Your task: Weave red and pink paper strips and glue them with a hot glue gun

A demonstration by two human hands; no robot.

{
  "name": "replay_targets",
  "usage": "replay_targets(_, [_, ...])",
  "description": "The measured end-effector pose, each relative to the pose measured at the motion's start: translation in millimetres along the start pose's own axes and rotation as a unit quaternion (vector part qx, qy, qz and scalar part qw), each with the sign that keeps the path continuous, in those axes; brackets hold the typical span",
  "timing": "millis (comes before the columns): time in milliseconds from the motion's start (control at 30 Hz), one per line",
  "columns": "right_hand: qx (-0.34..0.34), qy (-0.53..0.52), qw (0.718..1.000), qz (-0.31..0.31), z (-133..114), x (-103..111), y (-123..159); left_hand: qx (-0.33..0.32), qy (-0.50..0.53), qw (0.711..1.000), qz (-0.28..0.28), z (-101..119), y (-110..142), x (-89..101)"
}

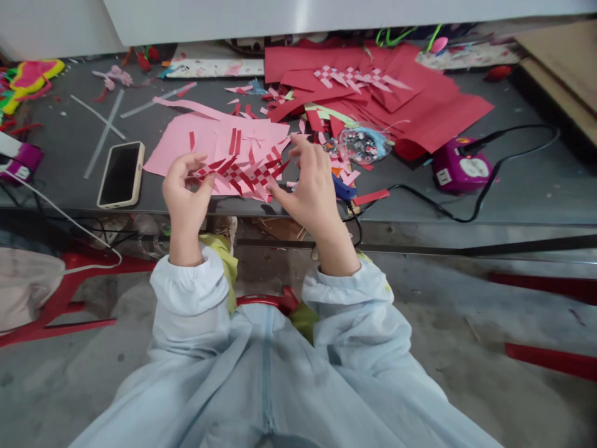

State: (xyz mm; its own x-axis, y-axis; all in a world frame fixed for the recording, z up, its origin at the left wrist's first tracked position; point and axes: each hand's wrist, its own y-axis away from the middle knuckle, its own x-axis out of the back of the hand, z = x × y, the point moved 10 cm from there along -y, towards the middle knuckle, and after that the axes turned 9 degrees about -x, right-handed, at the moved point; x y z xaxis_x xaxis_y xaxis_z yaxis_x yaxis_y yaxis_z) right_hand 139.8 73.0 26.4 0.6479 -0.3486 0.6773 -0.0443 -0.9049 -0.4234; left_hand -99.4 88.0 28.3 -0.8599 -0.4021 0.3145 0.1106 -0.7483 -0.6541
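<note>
A woven strip of red and pink paper (240, 176), checkered and with pointed ends sticking out, is stretched between my hands above the table's front edge. My left hand (186, 190) pinches its left end between thumb and fingers. At the other end my right hand (310, 180) has thumb and fingers spread apart, the thumb close to the woven paper; whether it touches is hard to make out. Beneath lie pink paper sheets (175, 140) with a few short red strips (235, 141) on top.
Red paper sheets (448, 112) are piled at the back right, bearing another woven piece (359, 79). A phone (121, 174) lies left. Purple power blocks (461, 165) with cables sit at both sides. A blue-handled tool (344, 188) and paper scraps lie right of my hands.
</note>
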Motion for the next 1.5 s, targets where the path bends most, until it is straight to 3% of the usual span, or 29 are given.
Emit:
replay_targets(167, [0.004,-0.039,0.999,-0.011,2,-1,-3,-0.045,0.088,0.994,0.041,10,0,8.0])
replay_targets(367, [0.036,-0.066,0.996,-0.051,-10,-2,-3,-0.054,0.133,0.989,0.046,19,2,11.4])
replay_targets(533, [0.081,-0.001,0.996,0.037,-25,17,9,-0.08,0.149,0.983,0.068,39,9,22.3])
replay_targets(667, [0.097,0.043,0.992,0.073,-26,21,18,-0.145,0.081,0.984,0.068,62,14,32.1])
replay_targets(833, [0.102,0.055,0.992,0.041,-24,16,20,-0.21,-0.068,0.973,0.061,82,20,36.2])
replay_targets(1133, [0.086,0.065,0.994,-0.019,-27,14,18,-0.308,-0.093,0.943,0.089,107,35,41.6])
replay_targets(1200, [0.103,0.062,0.993,0.006,-26,15,20,-0.316,-0.092,0.941,0.082,111,34,40.1])
replay_targets(1267, [0.144,0.058,0.985,0.07,-28,21,25,-0.334,-0.092,0.935,0.079,116,34,38.6])
replay_targets(1400, [0.242,0.042,0.939,0.243,-37,41,44,-0.364,-0.095,0.922,0.087,120,35,37.8])
replay_targets(1500, [0.288,0.05,0.911,0.29,-45,46,51,-0.35,-0.09,0.929,0.083,115,33,36.0])
